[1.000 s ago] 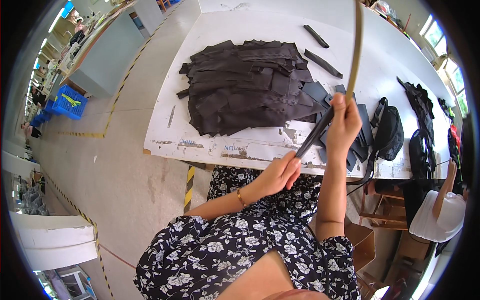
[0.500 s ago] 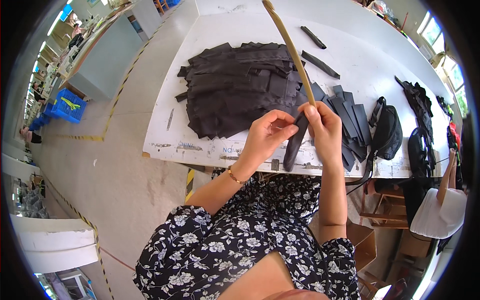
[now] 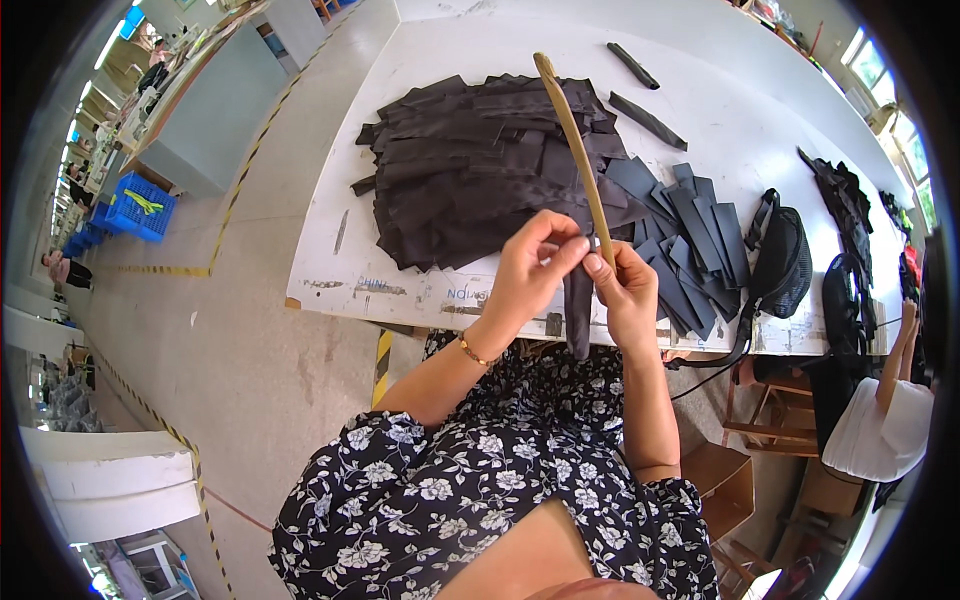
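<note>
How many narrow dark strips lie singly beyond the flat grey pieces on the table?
2. The farther strip lies toward the far side of the table; the nearer strip lies just right of the dark fabric heap. Any hidden in the heap can't be counted.

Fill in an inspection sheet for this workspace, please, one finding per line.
Surface: white table, scuffed along its near edge.
Job's things: stick, angled upward; dark strip, hanging below it.
Clutter: dark fabric pile; grey pieces right of it; black bag; two rolls farther back.
Left grip: fingertips closed at the strip's top.
Right grip: closed on the stick's lower end.
Cables: thin black line below the near edge; cable or cord, cannot tell.
Surroundings: blue crate at left; another person at right.
</note>
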Demonstrator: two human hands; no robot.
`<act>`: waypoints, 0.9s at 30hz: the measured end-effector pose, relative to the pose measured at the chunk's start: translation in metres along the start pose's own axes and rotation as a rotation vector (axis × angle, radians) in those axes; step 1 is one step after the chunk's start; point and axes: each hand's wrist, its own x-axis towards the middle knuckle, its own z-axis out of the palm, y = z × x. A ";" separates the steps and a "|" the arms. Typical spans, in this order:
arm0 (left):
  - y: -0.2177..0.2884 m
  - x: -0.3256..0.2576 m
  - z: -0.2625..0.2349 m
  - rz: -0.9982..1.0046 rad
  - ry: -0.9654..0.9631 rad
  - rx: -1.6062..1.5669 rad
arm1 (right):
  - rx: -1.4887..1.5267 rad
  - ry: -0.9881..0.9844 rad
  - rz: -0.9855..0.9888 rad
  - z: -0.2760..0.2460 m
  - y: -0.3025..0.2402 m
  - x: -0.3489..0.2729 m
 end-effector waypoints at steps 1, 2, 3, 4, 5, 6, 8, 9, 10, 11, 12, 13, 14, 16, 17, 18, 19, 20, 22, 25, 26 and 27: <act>0.001 0.004 -0.001 -0.022 0.030 -0.046 | -0.007 0.007 -0.004 0.001 0.003 -0.001; 0.001 0.006 0.000 -0.082 0.070 -0.192 | -0.015 0.013 -0.008 0.001 0.004 -0.002; 0.000 0.009 0.002 -0.138 0.111 -0.337 | -0.020 0.015 -0.011 0.002 0.003 -0.003; 0.000 0.011 0.003 -0.193 0.151 -0.482 | -0.036 0.018 -0.012 0.004 0.003 -0.002; 0.002 0.009 0.006 -0.269 0.175 -0.554 | -0.053 0.020 -0.013 0.007 0.002 -0.002; -0.004 0.008 0.004 -0.278 0.187 -0.613 | -0.070 0.024 -0.012 0.008 0.002 -0.002; -0.020 0.007 -0.003 -0.295 0.212 -0.730 | -0.082 0.028 -0.030 0.010 0.005 -0.003; -0.009 0.009 0.001 -0.291 0.240 -0.599 | -0.086 0.046 -0.042 0.012 0.005 -0.004; -0.007 0.008 0.003 -0.227 0.193 -0.479 | -0.090 0.063 -0.054 0.013 0.006 -0.005; -0.005 0.004 0.007 -0.163 0.146 -0.359 | -0.101 0.062 -0.072 0.014 0.006 -0.005; -0.004 0.002 0.009 -0.098 0.102 -0.237 | -0.109 0.059 -0.091 0.017 0.005 -0.005; -0.006 0.003 0.008 -0.150 0.182 -0.201 | -0.118 0.056 -0.109 0.018 0.005 -0.005; -0.006 0.006 0.005 -0.168 0.210 -0.369 | -0.207 0.045 -0.160 0.020 0.003 -0.007; -0.007 0.017 -0.005 -0.197 0.269 -0.706 | -0.385 0.017 -0.263 0.024 0.003 -0.012; -0.013 0.030 -0.021 -0.204 0.296 -0.711 | -0.399 0.011 -0.271 0.025 0.006 -0.015; -0.005 0.037 -0.025 -0.115 0.333 -0.728 | -0.338 0.027 -0.231 0.023 0.009 -0.016; 0.002 0.034 -0.027 -0.168 0.273 -0.756 | -0.278 0.043 -0.191 0.022 0.012 -0.017; 0.010 0.028 -0.026 -0.221 0.212 -0.783 | -0.218 0.059 -0.151 0.021 0.013 -0.016; -0.006 0.004 -0.019 -0.382 0.116 -0.408 | -0.154 0.093 -0.130 0.020 0.015 -0.013; -0.022 -0.023 -0.014 -0.334 -0.011 -0.448 | -0.172 0.105 -0.158 0.018 0.016 -0.008; -0.028 -0.026 -0.015 -0.303 0.010 -0.430 | -0.132 0.120 -0.154 0.016 0.013 -0.008; -0.024 -0.024 -0.017 -0.325 0.004 -0.395 | -0.096 0.136 -0.151 0.015 0.007 -0.008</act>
